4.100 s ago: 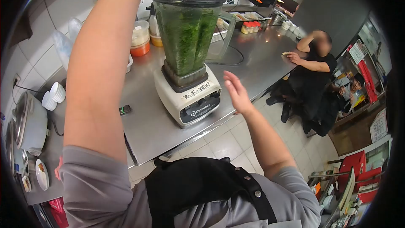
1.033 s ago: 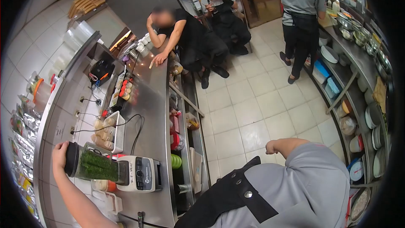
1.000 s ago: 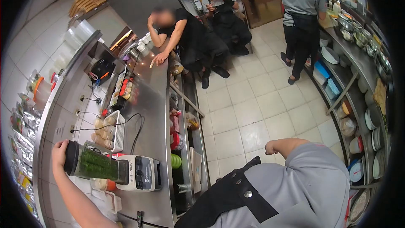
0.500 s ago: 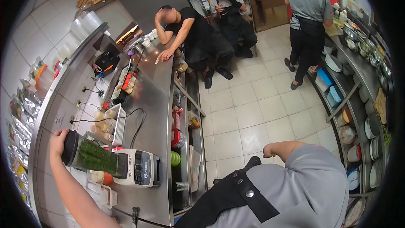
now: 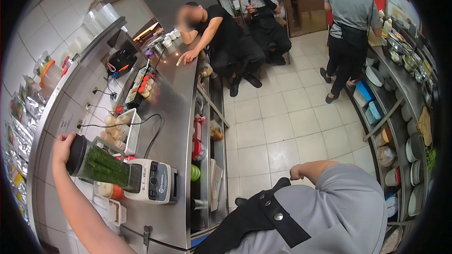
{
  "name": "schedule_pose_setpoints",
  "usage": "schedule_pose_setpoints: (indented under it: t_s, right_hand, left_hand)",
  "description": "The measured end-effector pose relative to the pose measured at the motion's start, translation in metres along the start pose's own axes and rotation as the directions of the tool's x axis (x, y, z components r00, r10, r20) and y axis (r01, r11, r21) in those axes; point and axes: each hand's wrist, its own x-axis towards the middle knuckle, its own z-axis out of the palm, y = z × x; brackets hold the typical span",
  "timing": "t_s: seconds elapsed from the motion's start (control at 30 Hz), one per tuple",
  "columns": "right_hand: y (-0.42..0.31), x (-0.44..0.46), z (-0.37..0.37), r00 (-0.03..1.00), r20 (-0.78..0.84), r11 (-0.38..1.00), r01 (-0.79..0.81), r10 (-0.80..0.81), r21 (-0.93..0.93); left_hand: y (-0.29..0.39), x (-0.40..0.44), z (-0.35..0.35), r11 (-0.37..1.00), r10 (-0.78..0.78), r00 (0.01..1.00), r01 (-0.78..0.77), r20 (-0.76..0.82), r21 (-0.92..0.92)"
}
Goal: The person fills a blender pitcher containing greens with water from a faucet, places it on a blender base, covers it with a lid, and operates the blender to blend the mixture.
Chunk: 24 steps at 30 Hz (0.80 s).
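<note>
My left hand (image 5: pixel 63 148) is closed over the black blender lid (image 5: pixel 76 155), its fingers wrapped around the far edge. Below that lid, the clear blender jar (image 5: pixel 106 164) holds chopped green leaves or a green mixture and sits on the white blender base (image 5: pixel 153 182), which has a dark control panel. Whether the blades are turning cannot be made out. Away from the counter, my right hand (image 5: pixel 296 173) hangs over the floor in front of my body with its fingers curled in, and nothing shows in it.
A white basket of bottles (image 5: pixel 133 131) and a black cord (image 5: pixel 150 121) lie behind the blender on the steel counter (image 5: pixel 176 99). A seated person (image 5: pixel 230 42) leans on its far end, another sits beside. One person (image 5: pixel 348 23) stands by the right shelves (image 5: pixel 398 127).
The view has shifted slightly, so the surroundings sit a little differently. My left hand stays on the blender lid, and my right hand remains curled at my side.
</note>
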Motion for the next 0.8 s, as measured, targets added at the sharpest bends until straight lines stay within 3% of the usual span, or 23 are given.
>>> schedule_pose_setpoints:
  t_s: [0.17, 0.57, 0.67, 0.77, 0.8]
  right_hand:
    - [-0.009, -0.008, 0.000, 0.999, -0.008, 0.999, 0.041, -0.041, -0.026]
    - [0.015, -0.014, 0.004, 0.998, -0.062, 0.999, -0.031, 0.029, -0.033]
    - [0.013, -0.010, 0.010, 0.995, -0.078, 0.998, -0.054, 0.058, 0.043]
    - [-0.004, -0.005, 0.001, 0.999, 0.015, 0.996, 0.036, -0.035, -0.087]
    - [-0.011, 0.000, -0.003, 0.990, 0.003, 0.973, 0.137, -0.139, -0.183]
  left_hand:
    - [0.010, -0.007, -0.003, 1.000, 0.013, 1.000, -0.013, 0.001, 0.022]
    - [0.016, -0.008, -0.004, 0.999, 0.001, 1.000, -0.002, 0.013, 0.036]
    - [0.014, -0.007, -0.004, 0.999, 0.006, 1.000, -0.007, 0.004, 0.045]
    - [0.013, -0.007, -0.004, 0.998, 0.006, 1.000, -0.006, -0.004, 0.056]
    - [0.013, -0.006, -0.004, 0.998, 0.001, 1.000, -0.001, 0.000, 0.055]
